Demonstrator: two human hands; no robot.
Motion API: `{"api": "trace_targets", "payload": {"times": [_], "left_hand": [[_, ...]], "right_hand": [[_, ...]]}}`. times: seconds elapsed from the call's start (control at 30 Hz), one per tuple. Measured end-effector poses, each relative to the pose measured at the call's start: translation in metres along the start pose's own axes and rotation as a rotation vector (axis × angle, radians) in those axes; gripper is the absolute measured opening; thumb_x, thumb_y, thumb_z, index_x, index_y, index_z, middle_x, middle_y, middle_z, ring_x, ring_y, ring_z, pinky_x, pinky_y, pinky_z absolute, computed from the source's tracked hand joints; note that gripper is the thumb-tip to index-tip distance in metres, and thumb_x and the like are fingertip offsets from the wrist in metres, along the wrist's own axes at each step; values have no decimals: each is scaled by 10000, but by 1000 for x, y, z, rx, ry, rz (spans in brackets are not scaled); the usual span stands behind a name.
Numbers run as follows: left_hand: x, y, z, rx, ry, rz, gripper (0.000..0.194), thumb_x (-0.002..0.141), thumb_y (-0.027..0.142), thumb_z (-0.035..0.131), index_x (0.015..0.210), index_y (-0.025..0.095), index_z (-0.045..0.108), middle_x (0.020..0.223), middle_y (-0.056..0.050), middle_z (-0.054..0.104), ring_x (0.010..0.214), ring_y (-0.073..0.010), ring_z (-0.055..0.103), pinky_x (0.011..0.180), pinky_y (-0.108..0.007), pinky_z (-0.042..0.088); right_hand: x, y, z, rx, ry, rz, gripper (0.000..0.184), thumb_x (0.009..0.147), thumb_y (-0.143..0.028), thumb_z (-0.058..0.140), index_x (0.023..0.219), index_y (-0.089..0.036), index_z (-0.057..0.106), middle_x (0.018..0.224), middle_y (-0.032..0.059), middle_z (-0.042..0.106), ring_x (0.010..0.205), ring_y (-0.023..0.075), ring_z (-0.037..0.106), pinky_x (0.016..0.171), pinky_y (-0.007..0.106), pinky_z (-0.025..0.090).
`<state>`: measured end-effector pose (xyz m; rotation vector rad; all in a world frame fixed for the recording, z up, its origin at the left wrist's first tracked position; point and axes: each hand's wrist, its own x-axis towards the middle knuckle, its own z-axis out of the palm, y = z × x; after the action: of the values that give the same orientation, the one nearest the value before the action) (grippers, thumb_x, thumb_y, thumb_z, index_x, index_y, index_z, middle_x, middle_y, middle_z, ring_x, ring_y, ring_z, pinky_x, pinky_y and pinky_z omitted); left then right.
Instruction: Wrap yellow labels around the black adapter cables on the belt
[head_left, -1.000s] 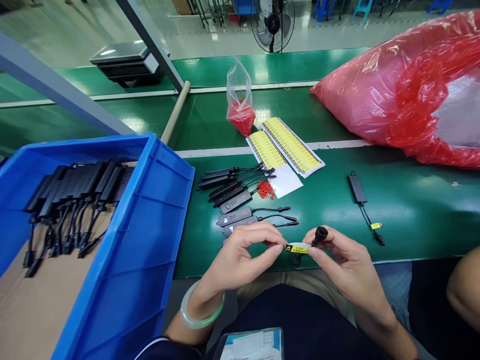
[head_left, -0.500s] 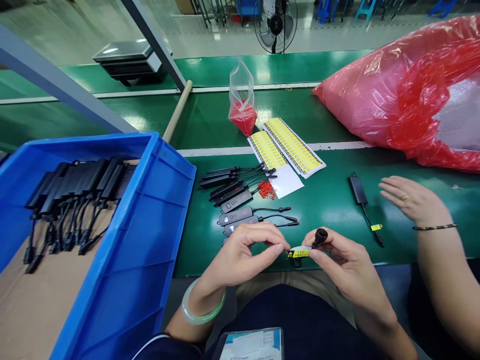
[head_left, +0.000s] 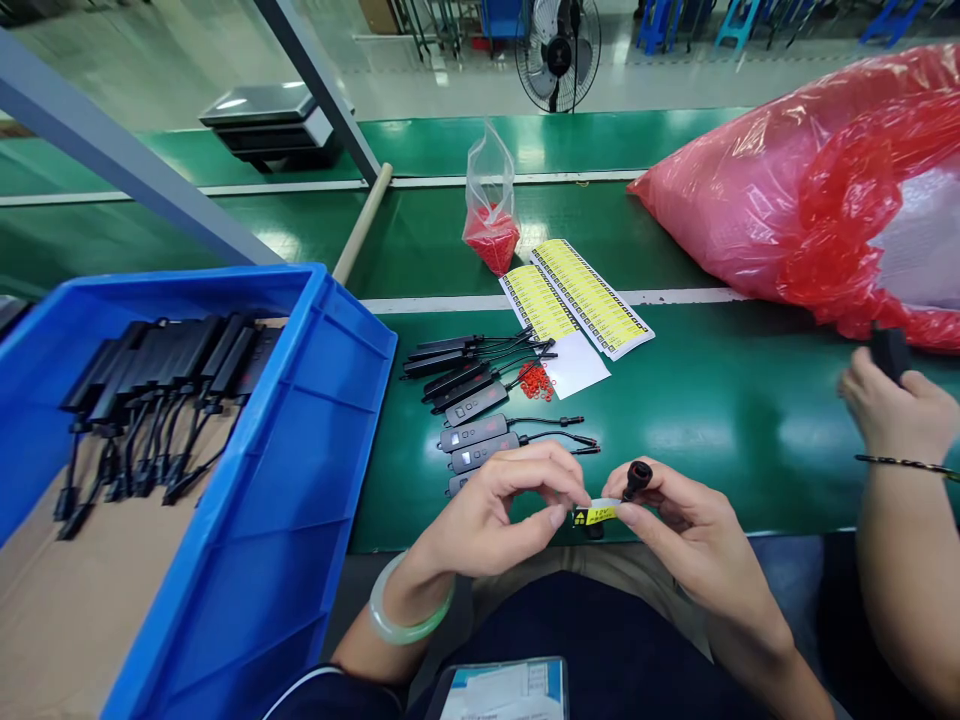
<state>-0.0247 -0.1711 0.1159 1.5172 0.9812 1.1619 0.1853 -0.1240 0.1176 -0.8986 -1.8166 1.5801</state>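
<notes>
Between my two hands is a small yellow 12V label, black at its left end. My left hand pinches the label's left end between thumb and fingertips. My right hand is closed around a cable with a black round connector sticking up, its thumb at the label's right end. The rest of that cable is hidden by my fingers. Just beyond my left hand lie several grey and black controllers with short cables. Small red rings are piled behind them.
Yellow label sheets lie ahead, near a clear bag of red pieces. A blue crate with black controllers stands at left. At right, a co-worker's hand grips a black device below a large red bag.
The co-worker's hand has taken the labelled black device off the table and moved right with it. My hands stay at the label, the left fingers slightly further right.
</notes>
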Motion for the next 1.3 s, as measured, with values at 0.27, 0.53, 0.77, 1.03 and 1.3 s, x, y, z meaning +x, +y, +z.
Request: {"api": "trace_targets", "payload": {"times": [0.27, 0.53, 0.77, 1.03, 1.3], "left_hand": [[2, -6, -1, -91, -154, 94, 67, 740, 224, 688, 723, 177, 642, 912, -90, 579, 767, -189, 579, 712, -331, 506], [-10, -7, -8, 79, 76, 56, 161, 789, 163, 673, 648, 177, 596, 848, -60, 597, 761, -166, 547, 694, -302, 454], [-11, -7, 8, 73, 187, -37, 88, 815, 115, 657, 876, 176, 676, 812, -46, 637, 769, -158, 577, 705, -282, 460], [-5, -5, 14, 88, 221, -67, 115, 827, 106, 637, 725, 153, 658, 706, -29, 636, 658, -129, 556, 618, -251, 434], [-3, 2, 15, 133, 237, -18, 97, 828, 124, 649, 776, 158, 723, 713, -56, 694, 657, -152, 607, 621, -275, 480]], "right_hand": [[1, 1, -1, 38, -47, 2, 57, 914, -195, 603, 898, -231, 645, 872, -13, 644, 794, 116, 614, 736, 187, 496], [2, 1, -4, 29, 15, 16, 51, 913, -209, 599, 878, -212, 636, 871, -2, 628, 797, 118, 593, 730, 180, 485], [3, 1, -3, 44, -14, 17, 69, 923, -216, 585, 869, -209, 627, 872, 6, 618, 803, 128, 589, 737, 197, 488], [1, 3, -5, 28, -2, 1, 51, 906, -210, 604, 869, -211, 639, 872, 7, 643, 800, 132, 615, 739, 203, 508], [4, 2, -4, -8, 25, 2, 80, 894, -254, 622, 851, -192, 650, 839, 35, 668, 761, 162, 637, 716, 250, 537]]}}
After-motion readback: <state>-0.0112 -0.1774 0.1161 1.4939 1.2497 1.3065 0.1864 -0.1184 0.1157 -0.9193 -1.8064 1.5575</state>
